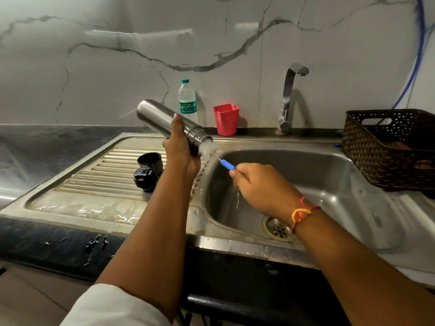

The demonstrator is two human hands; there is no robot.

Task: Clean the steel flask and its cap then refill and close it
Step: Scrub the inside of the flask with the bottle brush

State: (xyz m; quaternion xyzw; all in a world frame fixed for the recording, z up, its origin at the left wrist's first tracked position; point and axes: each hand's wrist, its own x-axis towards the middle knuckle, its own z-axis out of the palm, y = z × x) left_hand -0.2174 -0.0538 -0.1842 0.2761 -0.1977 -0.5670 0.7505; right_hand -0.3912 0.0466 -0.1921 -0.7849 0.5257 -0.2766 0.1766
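My left hand (180,147) grips the steel flask (157,116) around its middle, tilted with the open threaded mouth pointing down and right over the sink basin (329,175). White brush bristles or foam show at the mouth. My right hand (256,184) holds the blue handle of a bottle brush (227,165), its wire running to the flask's mouth. Two black cap parts stand on the ribbed drainboard: the outer cup (150,161) and the stopper (144,178), just left of my left forearm.
A plastic water bottle (187,100) and a red cup (226,118) stand against the marble wall behind the sink. The tap (288,97) rises at the back right. A dark woven basket (388,147) sits on the right. The drainboard (94,203) is wet.
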